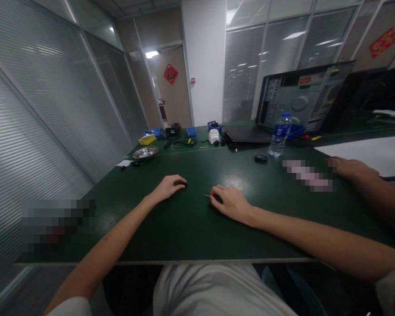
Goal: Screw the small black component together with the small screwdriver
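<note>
My left hand (168, 188) rests over the green table, its thumb and fingers closed on a small dark object (181, 184). The kind of that object is too small to make out. To the right, my right hand (232, 202) is pinched around a thin metal-tipped tool (207, 195). Only the tool's slim tip shows, pointing left toward my other hand; the fingers hide the rest. The two hands are apart, with bare green tabletop (194, 219) between them.
At the right, another person's hand (352, 169) lies by a white sheet (375, 151). A water bottle (279, 136), a black mouse-like object (260, 158) and an open computer case (299, 101) stand beyond. A metal dish (145, 152) holds small pieces, back left.
</note>
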A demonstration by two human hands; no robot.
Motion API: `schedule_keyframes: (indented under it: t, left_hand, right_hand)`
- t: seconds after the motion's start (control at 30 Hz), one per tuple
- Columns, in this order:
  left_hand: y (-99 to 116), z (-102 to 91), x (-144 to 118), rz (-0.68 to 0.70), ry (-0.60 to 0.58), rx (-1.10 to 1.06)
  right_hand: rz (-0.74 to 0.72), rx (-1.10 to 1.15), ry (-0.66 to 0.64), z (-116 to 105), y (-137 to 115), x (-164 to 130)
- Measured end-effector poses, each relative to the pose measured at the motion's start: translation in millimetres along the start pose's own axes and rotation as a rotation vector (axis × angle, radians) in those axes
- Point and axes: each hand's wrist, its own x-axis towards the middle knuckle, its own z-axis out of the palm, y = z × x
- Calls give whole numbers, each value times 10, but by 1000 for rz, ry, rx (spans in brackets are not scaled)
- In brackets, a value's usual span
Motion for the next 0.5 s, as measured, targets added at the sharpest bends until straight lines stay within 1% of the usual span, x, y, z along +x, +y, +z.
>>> schedule_keyframes:
  t: [0.07,0.1,0.2,0.23,0.3,0.37,0.43,0.5]
  left_hand:
    - [-387,-217,-68,-112,99,61]
    - [-589,-339,-125,-191,155,111]
    - [-1127,-728,-396,-479,301,317]
    - [-1266,-855,-514,-534,335,353]
    - [-1474,-1083,-767,-633,402,414]
    - [-1613,-1256,-1008,-724,464,465]
    - [-1717,-1364,-1200,-802,516,510]
    - [-1808,-1412,-1324,-856,555,544]
  right_hand:
    - [-4,12,-7,3,1,1]
    - [-7,16,-12,5,2,1]
    - [-20,21,-21,11,7,1]
    - [-27,19,-21,11,8,0]
    - [-35,16,-17,10,7,-2]
    - [-36,16,-14,3,3,-5]
    - [-37,19,-17,-6,-3,-8]
    - [-41,23,-23,-13,-7,-10]
